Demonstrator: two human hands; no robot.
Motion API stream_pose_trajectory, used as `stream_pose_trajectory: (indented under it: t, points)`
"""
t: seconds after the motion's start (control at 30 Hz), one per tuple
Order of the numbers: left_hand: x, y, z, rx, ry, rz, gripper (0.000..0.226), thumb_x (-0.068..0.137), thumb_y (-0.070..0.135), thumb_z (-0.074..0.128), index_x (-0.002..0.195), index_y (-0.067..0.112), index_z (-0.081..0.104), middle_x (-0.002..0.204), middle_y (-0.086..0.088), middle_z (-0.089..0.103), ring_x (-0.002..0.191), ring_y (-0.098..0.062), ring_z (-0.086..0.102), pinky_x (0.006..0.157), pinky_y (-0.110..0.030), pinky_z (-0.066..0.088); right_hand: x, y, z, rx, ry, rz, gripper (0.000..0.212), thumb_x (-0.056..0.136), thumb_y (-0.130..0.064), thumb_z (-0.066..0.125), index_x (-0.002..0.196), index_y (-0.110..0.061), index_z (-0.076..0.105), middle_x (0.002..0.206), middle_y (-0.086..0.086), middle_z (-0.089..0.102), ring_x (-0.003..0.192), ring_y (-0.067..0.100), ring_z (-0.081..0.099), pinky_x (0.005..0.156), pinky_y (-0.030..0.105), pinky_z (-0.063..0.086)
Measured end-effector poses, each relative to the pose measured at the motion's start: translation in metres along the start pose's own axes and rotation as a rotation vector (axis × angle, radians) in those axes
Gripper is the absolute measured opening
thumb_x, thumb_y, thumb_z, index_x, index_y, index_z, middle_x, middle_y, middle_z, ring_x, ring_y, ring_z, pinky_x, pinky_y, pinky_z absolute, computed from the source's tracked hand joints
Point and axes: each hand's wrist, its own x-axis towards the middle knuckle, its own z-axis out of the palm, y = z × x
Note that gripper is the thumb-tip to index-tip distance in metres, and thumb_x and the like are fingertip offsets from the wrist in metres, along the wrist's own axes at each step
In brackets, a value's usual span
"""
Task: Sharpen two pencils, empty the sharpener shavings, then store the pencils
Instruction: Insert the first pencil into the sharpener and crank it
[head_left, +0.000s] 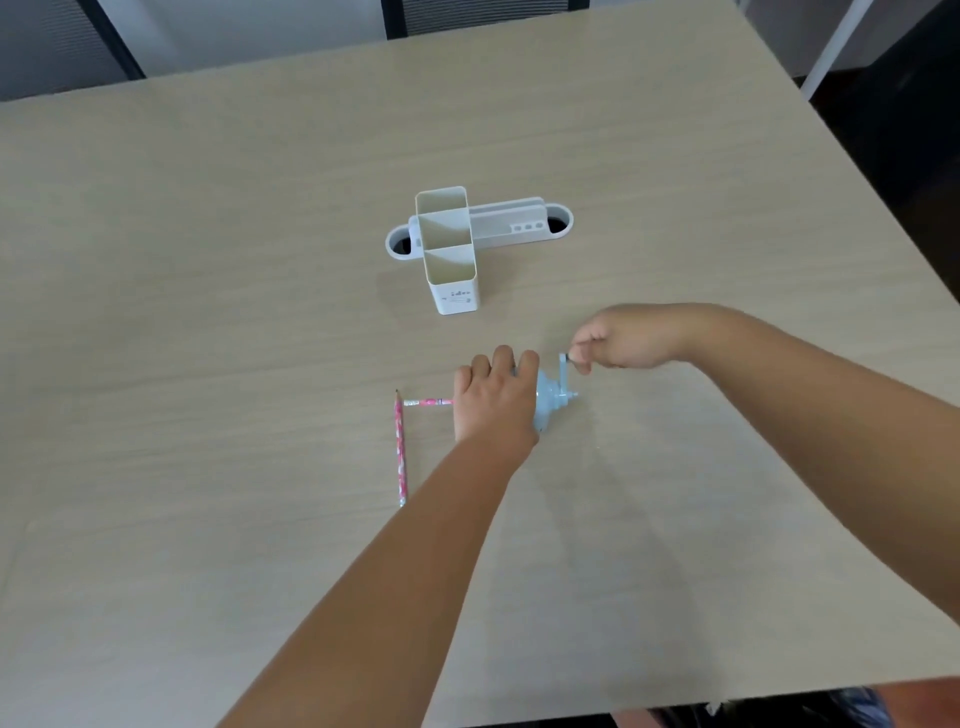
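Note:
A light blue crank sharpener stands on the table. My left hand presses down on its body and hides most of it. A pink patterned pencil sticks out horizontally to the left of that hand, its far end hidden under the hand at the sharpener. My right hand pinches the crank handle at the sharpener's right side. A second pink pencil lies loose on the table to the left, its sharp tip pointing away from me.
A white desk organizer with several upright compartments and a long low tray stands behind the sharpener on the light wood table. Dark chairs sit beyond the far edge. The table's near edge runs bottom right.

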Motion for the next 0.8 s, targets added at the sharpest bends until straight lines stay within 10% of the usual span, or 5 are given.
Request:
stream_pose_trajectory:
  t: [0.27,0.47,0.8]
  points:
    - [0.001,0.002,0.002,-0.03,0.005,-0.03,0.069,0.059,0.024,0.079,0.117,0.021,0.041,0.107,-0.002,0.047,0.092,-0.026,0.048,0.079,-0.034,0.031,-0.022,-0.002,0.062,0.106,-0.217,0.061,0.025,0.093,-0.032,0.043,0.074,-0.022,0.056,0.069,-0.005,0.048,0.062,0.012,0.045,0.058,0.022,0.035]
    - [0.001,0.0,-0.001,-0.033,-0.025,-0.042,0.072,0.061,0.032,0.08,0.119,0.021,0.039,0.11,-0.002,0.045,0.096,-0.026,0.047,0.082,-0.034,0.031,0.0,-0.003,0.02,0.216,0.147,0.033,0.025,0.096,-0.028,0.042,0.088,-0.014,0.061,0.07,-0.002,0.051,0.065,0.016,0.045,0.06,0.028,0.036]
    - [0.001,0.003,0.002,-0.022,0.005,-0.059,0.07,0.058,0.025,0.078,0.117,0.022,0.04,0.108,-0.002,0.047,0.093,-0.026,0.048,0.08,-0.034,0.031,-0.031,0.0,0.075,0.13,-0.03,0.057,0.026,0.096,-0.032,0.036,0.076,-0.022,0.05,0.077,-0.004,0.049,0.069,0.014,0.045,0.064,0.027,0.036]
